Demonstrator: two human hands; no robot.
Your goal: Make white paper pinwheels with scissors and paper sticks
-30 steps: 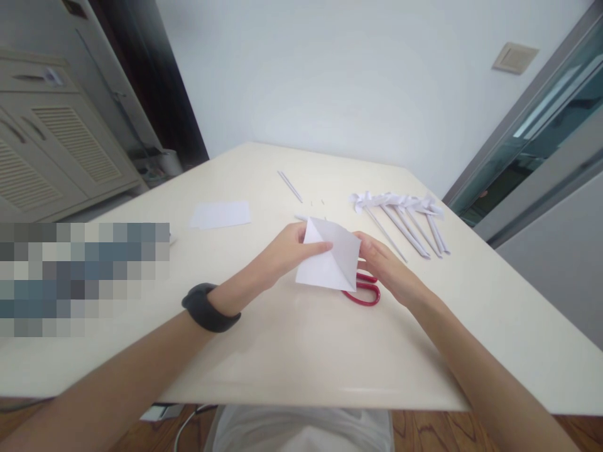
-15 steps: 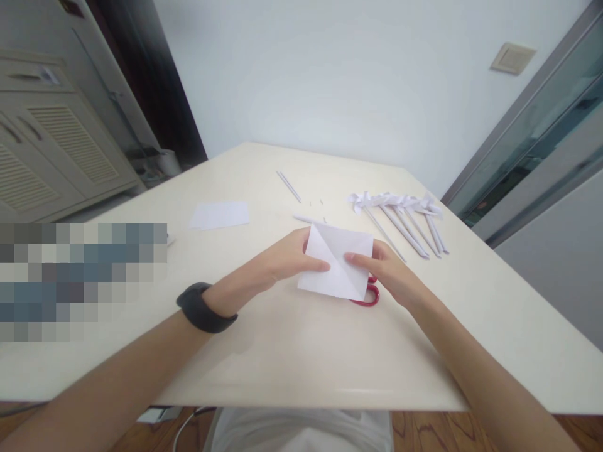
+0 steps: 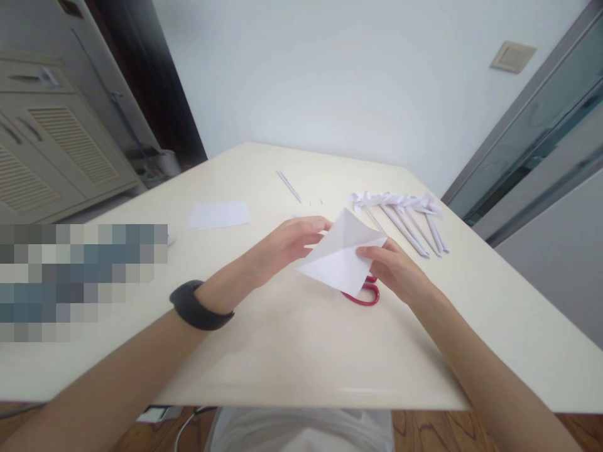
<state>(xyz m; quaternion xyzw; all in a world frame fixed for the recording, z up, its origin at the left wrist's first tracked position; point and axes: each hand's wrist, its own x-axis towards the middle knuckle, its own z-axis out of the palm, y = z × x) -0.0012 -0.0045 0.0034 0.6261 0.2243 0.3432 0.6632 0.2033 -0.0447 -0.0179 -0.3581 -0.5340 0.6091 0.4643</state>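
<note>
A white folded paper sheet [image 3: 342, 254] is held a little above the cream table [image 3: 282, 339], tilted with one corner pointing up. My right hand [image 3: 398, 273] pinches its right edge. My left hand [image 3: 287, 242], with a black band on its wrist, holds the sheet's upper left edge with the fingertips. Red-handled scissors [image 3: 365, 295] lie on the table right under the sheet, mostly hidden by it and by my right hand.
Several white paper pinwheels on rolled sticks [image 3: 405, 213] lie at the back right. A flat white sheet [image 3: 219, 215] lies to the left, a thin paper stick [image 3: 289, 186] further back. A louvred cabinet [image 3: 42, 157] stands at the far left.
The sheet has turned in my hands: it was a flatter rectangle, now one corner points up. My left hand slid up to its upper edge; my right hand stayed on the right edge.
</note>
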